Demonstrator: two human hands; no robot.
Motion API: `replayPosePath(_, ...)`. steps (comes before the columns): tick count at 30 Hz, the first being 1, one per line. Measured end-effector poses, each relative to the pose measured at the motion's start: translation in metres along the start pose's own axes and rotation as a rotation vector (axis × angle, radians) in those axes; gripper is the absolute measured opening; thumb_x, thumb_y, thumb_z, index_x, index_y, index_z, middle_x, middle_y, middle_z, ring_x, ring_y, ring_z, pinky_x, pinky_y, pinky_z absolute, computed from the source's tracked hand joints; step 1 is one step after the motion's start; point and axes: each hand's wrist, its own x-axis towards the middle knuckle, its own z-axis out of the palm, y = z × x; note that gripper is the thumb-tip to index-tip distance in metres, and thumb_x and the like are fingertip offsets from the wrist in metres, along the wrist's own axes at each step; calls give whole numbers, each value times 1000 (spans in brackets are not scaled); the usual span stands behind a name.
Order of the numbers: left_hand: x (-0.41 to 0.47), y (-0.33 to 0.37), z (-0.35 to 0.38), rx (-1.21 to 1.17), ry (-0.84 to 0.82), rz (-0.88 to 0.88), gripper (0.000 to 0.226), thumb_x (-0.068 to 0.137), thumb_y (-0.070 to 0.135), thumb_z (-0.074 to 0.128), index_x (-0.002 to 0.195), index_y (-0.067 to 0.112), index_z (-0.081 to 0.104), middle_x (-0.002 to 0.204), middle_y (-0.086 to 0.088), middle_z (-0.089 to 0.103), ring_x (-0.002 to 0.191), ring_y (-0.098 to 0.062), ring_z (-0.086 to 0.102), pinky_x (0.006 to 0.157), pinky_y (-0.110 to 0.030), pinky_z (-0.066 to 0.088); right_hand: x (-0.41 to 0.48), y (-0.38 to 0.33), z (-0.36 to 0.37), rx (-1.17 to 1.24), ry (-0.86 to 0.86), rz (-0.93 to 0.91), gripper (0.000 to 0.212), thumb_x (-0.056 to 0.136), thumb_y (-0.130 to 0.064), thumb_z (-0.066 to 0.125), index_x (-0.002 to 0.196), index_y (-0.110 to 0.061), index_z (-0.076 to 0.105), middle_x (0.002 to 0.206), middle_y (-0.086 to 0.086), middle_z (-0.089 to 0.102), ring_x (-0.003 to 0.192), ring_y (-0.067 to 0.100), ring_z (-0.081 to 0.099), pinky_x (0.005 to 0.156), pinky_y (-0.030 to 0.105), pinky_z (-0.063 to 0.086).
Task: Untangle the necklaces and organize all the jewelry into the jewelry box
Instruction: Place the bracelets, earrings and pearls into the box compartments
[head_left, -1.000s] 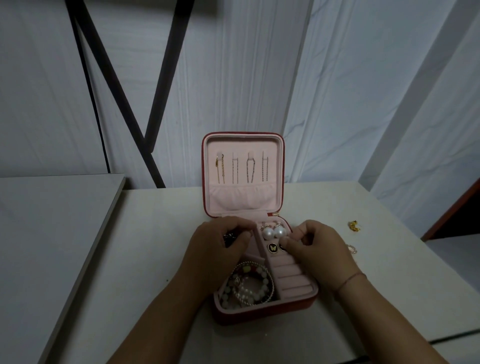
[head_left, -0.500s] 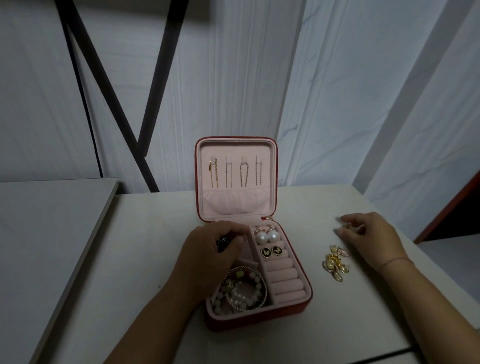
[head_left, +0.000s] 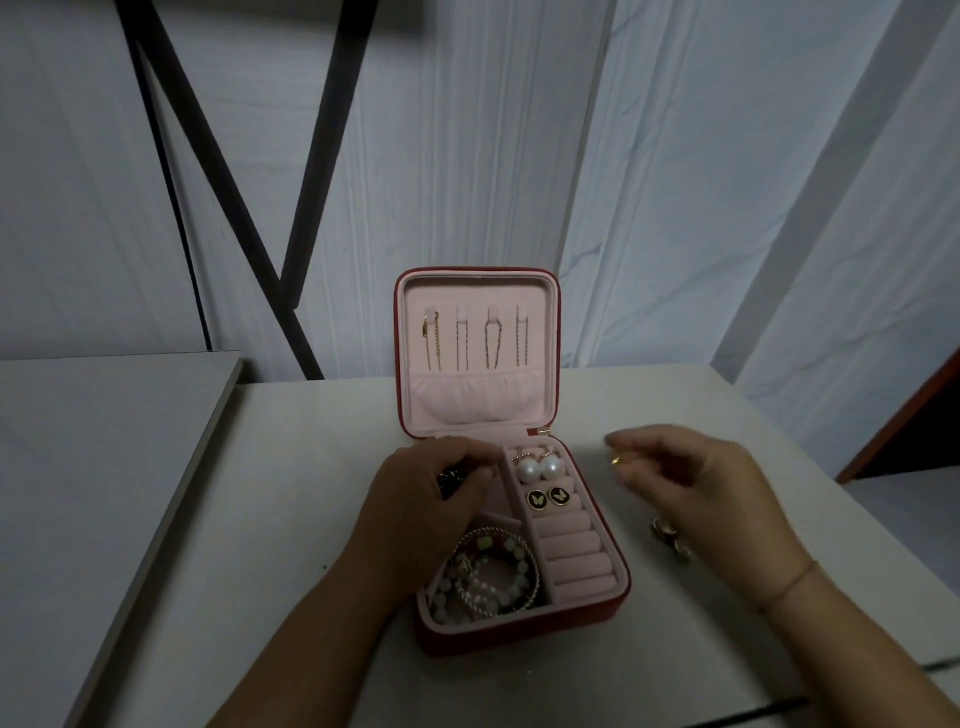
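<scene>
Right hand (head_left: 696, 483) pinches a small gold jewellery piece (head_left: 616, 461) at thumb and fingertip. Just left of this pinch is the open red square jewelry box with pink velvet lining (head_left: 519, 631). 2 white pearl earrings (head_left: 529, 470) sit between the hands. Left hand (head_left: 415, 499) lies curled over the box's rear-left compartment; whether it holds anything cannot be told.

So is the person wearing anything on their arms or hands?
Just one thing shows: a thin cord bracelet around the right wrist. Both forearms are bare, with no sleeves in view. I see no rings or watch on the left hand or the right hand, though the picture is dim.
</scene>
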Motion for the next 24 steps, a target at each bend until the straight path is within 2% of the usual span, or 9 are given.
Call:
replayPosePath(4, 0, 1, -1, 10, -5, -1, 32, 88, 15, 63, 98, 45, 60, 92, 36, 56, 97, 18, 53, 81, -2, 42, -17, -6, 31, -60, -108, -129, 28, 75, -9, 78, 92, -30, 76, 86, -14, 72, 85, -3, 62, 74, 6, 41)
replayPosePath(7, 0, 2, -1, 5, -6, -5, 28, 88, 15, 62, 100, 41, 62, 92, 35, 56, 95, 20, 52, 80, -1, 41, -18, -1, 36, -128, -122, -228, 21, 76, -21, 71, 95, -28, 75, 86, -23, 67, 84, -12, 59, 76, 2, 41)
replayPosePath(9, 0, 2, -1, 4, -11, -6, 27, 88, 15, 62, 100, 39, 62, 91, 34, 56, 95, 19, 52, 80, -1, 41, -16, 0, 35, -148, -141, -276, 22, 74, -21, 70, 96, -24, 74, 88, -21, 66, 84, -13, 57, 75, 2, 40)
replayPosePath(13, 0, 1, 0, 2, -16, -2, 26, 89, 15, 62, 102, 37, 63, 91, 31, 58, 97, 16, 54, 82, -3, 42, -10, 1, 32, -185, -175, -340, 21, 71, -24, 73, 91, -18, 74, 99, -9, 65, 93, -5, 58, 80, 6, 44)
replayPosePath(17, 0, 1, 0, -2, -16, -7, 26, 89, 14, 62, 103, 36, 65, 92, 30, 58, 98, 15, 54, 82, -4, 43, -8, 4, 29, -216, -220, -345, 17, 70, -28, 72, 86, -22, 74, 101, -13, 62, 99, -6, 56, 80, 3, 41)
replayPosePath(19, 0, 1, -1, -5, -16, -6, 27, 89, 13, 62, 102, 37, 63, 92, 31, 58, 96, 17, 54, 81, -3, 43, -7, 4, 30, -228, -231, -355, 13, 70, -28, 70, 82, -23, 73, 99, -13, 62, 96, -5, 56, 77, 7, 44)
replayPosePath(22, 0, 2, 0, -9, -17, -10, 27, 89, 13, 62, 102, 37, 63, 92, 33, 57, 95, 18, 53, 81, -3, 43, -7, 2, 31, -248, -241, -318, 13, 73, -30, 67, 81, -22, 72, 94, -12, 60, 85, 4, 58, 70, 24, 49)
replayPosePath(24, 0, 1, 0, -12, -15, -12, 26, 89, 13, 62, 102, 36, 64, 92, 32, 58, 96, 17, 54, 82, -4, 44, -5, 1, 30, -239, -261, -298, 9, 74, -30, 69, 81, -23, 71, 92, -12, 58, 80, 8, 58, 68, 26, 48)
